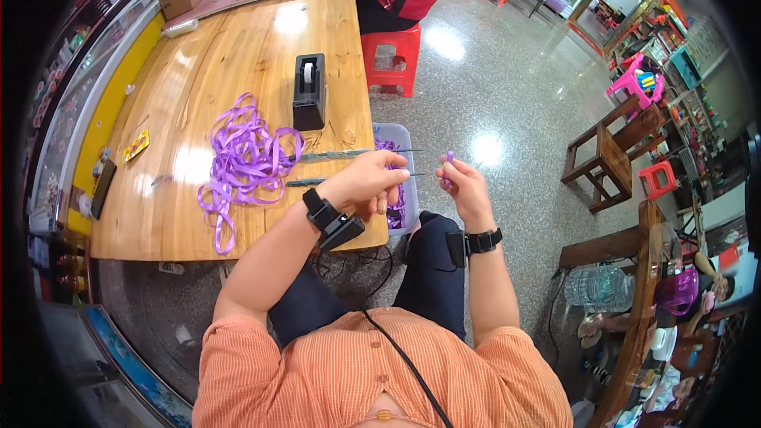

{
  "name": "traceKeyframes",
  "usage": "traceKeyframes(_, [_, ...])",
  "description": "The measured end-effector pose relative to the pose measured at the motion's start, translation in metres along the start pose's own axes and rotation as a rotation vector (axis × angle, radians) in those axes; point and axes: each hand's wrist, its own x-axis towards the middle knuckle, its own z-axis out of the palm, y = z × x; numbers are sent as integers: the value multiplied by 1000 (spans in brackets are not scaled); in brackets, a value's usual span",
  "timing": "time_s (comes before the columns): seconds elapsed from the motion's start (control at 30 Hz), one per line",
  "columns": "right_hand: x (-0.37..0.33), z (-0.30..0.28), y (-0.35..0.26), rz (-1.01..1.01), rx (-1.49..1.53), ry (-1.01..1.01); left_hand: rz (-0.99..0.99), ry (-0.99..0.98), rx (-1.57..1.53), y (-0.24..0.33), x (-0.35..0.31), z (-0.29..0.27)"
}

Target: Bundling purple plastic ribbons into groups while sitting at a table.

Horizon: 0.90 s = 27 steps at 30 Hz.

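Your left hand pinches a thin green wire stem and your right hand grips a purple ribbon piece, both just off the table's right edge.

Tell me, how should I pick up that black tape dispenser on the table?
Grip the tape dispenser across its two long flat sides, near the middle, coming down from above. It stands upright on the table with free wood on both sides. The purple ribbon pile lies near its lower end, so I'd stay clear of that end, and of the roll on top.
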Motion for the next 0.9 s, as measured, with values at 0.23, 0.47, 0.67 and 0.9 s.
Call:
traceKeyframes(0.23, [15, 12, 27, 10, -254, -77, 617, 160, -66, 60, -83, 36])
traceKeyframes(0.47, [22, 62, 37, -374, -488, 37, 1281, 142, 170, 123, -287, 79])
traceKeyframes(0.67, [-40, 103, -40, -656, -538, -73, 1640, -101, -22, 99, -326, 85])
traceKeyframes(0.9, [-66, 189, -57, -946, -1172, -752, 2635, -315, -124, 79, -320, 112])
